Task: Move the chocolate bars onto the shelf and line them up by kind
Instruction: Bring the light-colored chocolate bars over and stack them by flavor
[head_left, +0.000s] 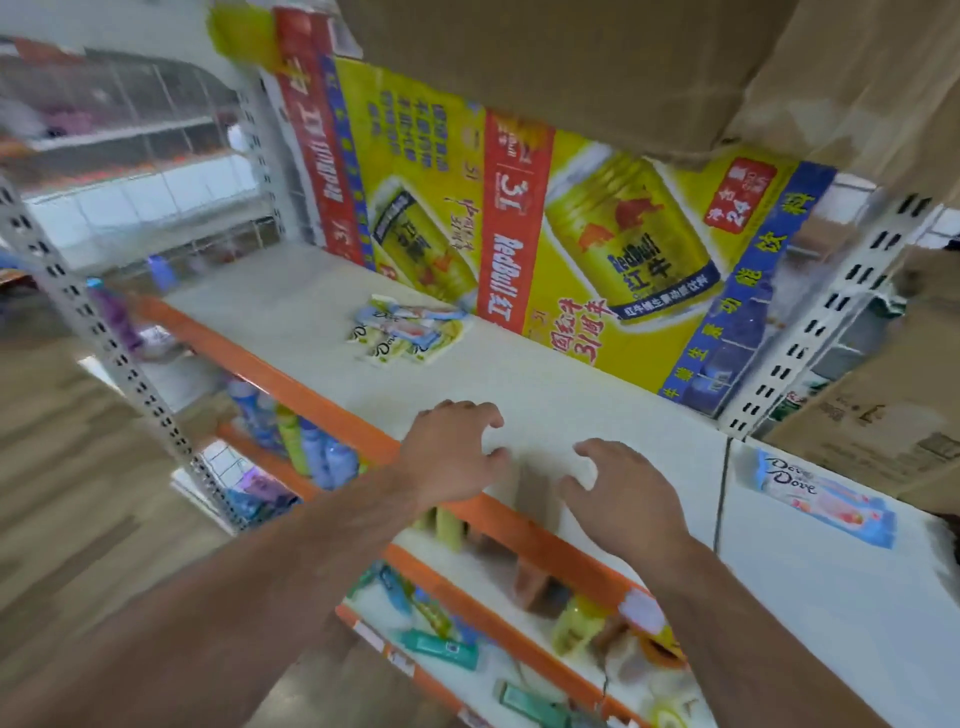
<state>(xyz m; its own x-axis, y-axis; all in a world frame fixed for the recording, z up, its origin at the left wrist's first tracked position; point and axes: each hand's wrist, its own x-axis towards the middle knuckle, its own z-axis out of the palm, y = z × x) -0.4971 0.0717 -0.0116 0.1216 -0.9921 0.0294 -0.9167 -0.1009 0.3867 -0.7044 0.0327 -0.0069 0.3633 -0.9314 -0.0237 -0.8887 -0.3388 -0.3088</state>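
1. Shelf (545, 374): white board with an orange front edge.
2. Left hand (452, 457) and right hand (618, 488) hover over the front edge. Each grip is loosely curled and holds nothing.
3. Pile of chocolate bars (410, 332): at the back edge, beyond the left hand, kinds mixed.
4. Lone Dove bar (826, 496): past the shelf's right edge on the adjoining white surface (831, 597), long axis slanting back-left to front-right. The right hand is nearer, so this is probably its pick.

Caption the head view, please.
Left hand and right hand over white shelf, between pastel chocolate bar pile and blue Dove bar.
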